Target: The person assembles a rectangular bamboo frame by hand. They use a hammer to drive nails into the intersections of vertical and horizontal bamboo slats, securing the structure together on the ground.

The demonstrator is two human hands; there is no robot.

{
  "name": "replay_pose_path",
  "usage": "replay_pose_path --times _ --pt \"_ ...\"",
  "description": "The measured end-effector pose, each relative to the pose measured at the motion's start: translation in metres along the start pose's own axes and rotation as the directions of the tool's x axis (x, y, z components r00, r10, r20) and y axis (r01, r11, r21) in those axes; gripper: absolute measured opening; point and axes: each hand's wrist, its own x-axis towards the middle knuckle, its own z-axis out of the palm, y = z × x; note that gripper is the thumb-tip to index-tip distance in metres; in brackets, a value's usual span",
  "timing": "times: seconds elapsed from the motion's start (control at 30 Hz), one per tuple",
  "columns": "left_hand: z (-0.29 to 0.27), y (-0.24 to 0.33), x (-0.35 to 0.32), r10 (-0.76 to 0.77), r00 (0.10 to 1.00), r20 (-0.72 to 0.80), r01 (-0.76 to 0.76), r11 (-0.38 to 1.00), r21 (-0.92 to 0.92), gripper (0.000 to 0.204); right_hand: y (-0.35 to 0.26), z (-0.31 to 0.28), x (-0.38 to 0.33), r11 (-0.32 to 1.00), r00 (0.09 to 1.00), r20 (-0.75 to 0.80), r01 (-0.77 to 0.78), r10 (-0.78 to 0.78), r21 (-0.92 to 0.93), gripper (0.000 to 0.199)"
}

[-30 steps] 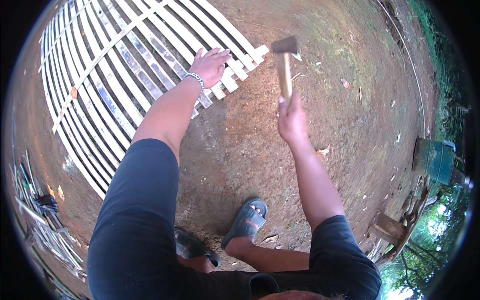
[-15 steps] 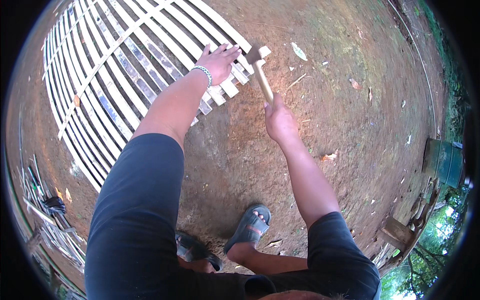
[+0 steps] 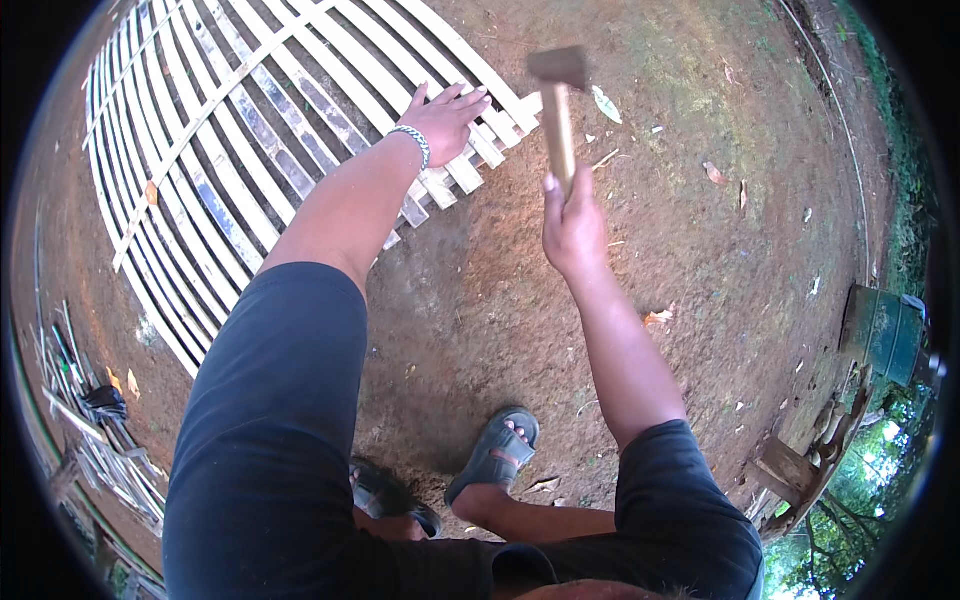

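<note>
My left hand (image 3: 447, 125), with a braided bracelet at the wrist, lies flat with fingers spread on the ends of the pale slatted panel (image 3: 235, 85). The panel is made of many long, narrow strips on the ground, with cross strips over them. In my right hand (image 3: 577, 232) is a hammer (image 3: 562, 130), gripped by its light wooden handle. Its dark brown, rusty-looking head is raised to the right of the panel's corner, apart from the strips and slightly blurred. Some strips carry dark stains.
My sandalled feet (image 3: 500, 455) stand on bare brown soil. A bundle of thin sticks (image 3: 115, 455) lies at the left. At the right are a dark green drum (image 3: 890, 335) and a wooden block (image 3: 790, 470). Dry leaves (image 3: 657, 317) are scattered about.
The hammer has moved up and to the right, away from the panel's corner, its head now lifted clear. My left hand stays on the strips.
</note>
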Motion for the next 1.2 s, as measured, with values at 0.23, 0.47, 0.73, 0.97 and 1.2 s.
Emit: replay_pose_path --times 0.23,0.47,0.73,0.97,1.2 --pt "-0.002 0.002 0.001 0.005 0.999 0.048 -0.005 1.000 -0.014 0.061 0.009 0.012 0.002 0.978 0.964 0.235 -0.083 0.127 -0.190 0.044" --pt "-0.001 0.001 0.003 0.009 1.000 0.004 -0.009 1.000 -0.006 0.060 0.006 0.015 0.002 0.998 1.000 -0.026 -0.011 0.009 -0.058 0.045" --pt "-0.001 -0.001 -0.002 -0.001 1.000 0.020 0.000 1.000 0.009 0.063 0.001 0.007 0.004 0.996 0.996 -0.067 -0.058 0.062 0.064 0.050" --pt "0.002 0.001 -0.001 0.002 0.999 0.036 -0.001 1.000 -0.030 0.064 0.029 0.010 0.004 0.964 0.947 0.267 -0.114 0.178 -0.240 0.048" --pt "0.002 -0.001 0.001 0.014 1.000 0.001 -0.014 1.000 0.019 0.064 0.015 0.026 0.003 0.979 0.972 -0.234 0.021 0.028 0.202 0.038"
